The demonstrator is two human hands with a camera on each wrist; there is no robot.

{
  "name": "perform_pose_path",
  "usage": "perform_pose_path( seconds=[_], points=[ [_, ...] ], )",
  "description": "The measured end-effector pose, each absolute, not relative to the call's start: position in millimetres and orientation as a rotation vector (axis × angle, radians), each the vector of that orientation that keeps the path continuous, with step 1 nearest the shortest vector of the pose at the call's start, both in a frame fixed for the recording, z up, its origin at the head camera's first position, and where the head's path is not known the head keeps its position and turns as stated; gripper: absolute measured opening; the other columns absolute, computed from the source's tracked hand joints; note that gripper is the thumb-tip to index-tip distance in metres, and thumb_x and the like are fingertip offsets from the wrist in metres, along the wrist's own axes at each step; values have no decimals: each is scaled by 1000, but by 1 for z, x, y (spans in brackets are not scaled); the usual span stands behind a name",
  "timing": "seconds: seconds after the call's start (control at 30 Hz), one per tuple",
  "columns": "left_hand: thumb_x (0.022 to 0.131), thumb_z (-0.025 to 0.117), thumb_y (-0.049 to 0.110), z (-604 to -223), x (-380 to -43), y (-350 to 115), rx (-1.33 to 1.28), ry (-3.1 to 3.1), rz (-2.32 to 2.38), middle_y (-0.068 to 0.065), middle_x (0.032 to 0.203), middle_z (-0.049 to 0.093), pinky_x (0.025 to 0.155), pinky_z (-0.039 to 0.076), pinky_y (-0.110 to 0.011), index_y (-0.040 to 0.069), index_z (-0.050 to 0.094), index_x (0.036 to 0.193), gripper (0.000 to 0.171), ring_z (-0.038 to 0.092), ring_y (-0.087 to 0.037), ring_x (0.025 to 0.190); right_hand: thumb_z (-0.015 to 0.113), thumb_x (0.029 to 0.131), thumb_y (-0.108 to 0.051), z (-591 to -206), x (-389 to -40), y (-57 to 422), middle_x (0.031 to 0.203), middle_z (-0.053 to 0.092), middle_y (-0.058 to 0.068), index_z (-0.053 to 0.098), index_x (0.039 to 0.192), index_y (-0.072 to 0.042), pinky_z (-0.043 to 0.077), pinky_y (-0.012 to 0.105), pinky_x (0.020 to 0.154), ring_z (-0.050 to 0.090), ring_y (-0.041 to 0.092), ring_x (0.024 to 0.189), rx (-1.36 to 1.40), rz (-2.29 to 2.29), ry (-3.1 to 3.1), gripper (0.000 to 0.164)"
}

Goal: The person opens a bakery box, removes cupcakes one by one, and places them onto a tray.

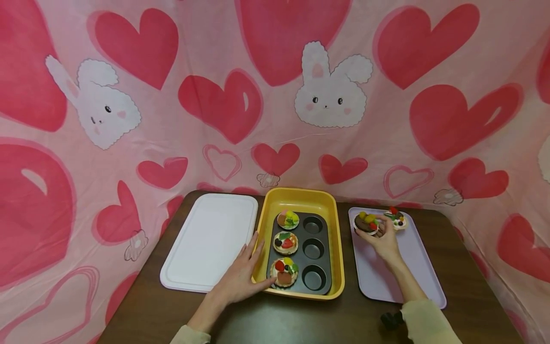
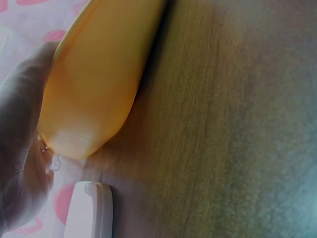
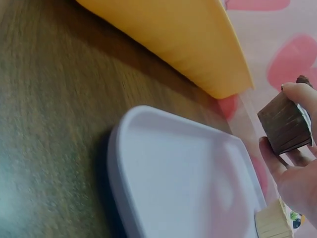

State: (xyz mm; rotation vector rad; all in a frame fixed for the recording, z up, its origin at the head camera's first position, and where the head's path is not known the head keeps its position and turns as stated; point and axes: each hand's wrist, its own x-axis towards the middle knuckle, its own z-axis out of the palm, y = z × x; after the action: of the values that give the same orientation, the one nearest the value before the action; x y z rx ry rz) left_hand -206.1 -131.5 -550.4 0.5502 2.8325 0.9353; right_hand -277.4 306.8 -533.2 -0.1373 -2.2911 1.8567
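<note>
My right hand [image 1: 386,241] pinches a cupcake [image 1: 366,223] in a dark brown cup, topped with yellow and red pieces, above the far left of the lilac tray [image 1: 378,277]. In the right wrist view, the brown cup [image 3: 285,124] sits between thumb and fingers, clear of the tray. Extended fingers of my left hand [image 1: 240,279] rest against the near left corner of the yellow bin [image 1: 301,195], the thumb over its near rim. Inside the bin lies a dark muffin pan [image 1: 299,267]; fruit-topped cupcakes [image 1: 285,242] fill its left column, and its right column shows bare cups.
A second cupcake [image 1: 398,220] in a pale cup stands at the far end of the lilac tray, beside my right hand. Left of the bin lies a white board [image 1: 210,239]. A heart-print cloth [image 1: 275,134] hangs behind the brown table [image 1: 275,322].
</note>
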Motion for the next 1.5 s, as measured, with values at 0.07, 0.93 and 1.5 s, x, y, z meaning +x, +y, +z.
perform_pose_path(
  seconds=[0.07,0.93,1.5],
  points=[
    [87,70,80,-550,-206,-131,549,2833,936,10,188,-4,140,19,-55,19,26,176,116,30,-36,169,81,91,9,-534,-280,309,100,64,-36,30,152,6,55,7,79,63,-13,93,-130,1844,-2287,80],
    [87,69,80,-548,-206,-131,566,2831,948,8,188,-4,140,19,-56,21,24,177,116,30,-37,169,82,90,8,-545,-305,310,142,57,27,42,154,10,49,-1,83,53,-21,94,-203,1715,-2351,75],
    [88,68,80,-547,-205,-132,562,2821,950,8,188,-5,139,19,-56,21,24,177,116,29,-38,170,85,91,-5,-554,-315,305,147,57,39,42,151,8,37,9,96,58,48,138,-298,1455,-2459,75]
  ],
)
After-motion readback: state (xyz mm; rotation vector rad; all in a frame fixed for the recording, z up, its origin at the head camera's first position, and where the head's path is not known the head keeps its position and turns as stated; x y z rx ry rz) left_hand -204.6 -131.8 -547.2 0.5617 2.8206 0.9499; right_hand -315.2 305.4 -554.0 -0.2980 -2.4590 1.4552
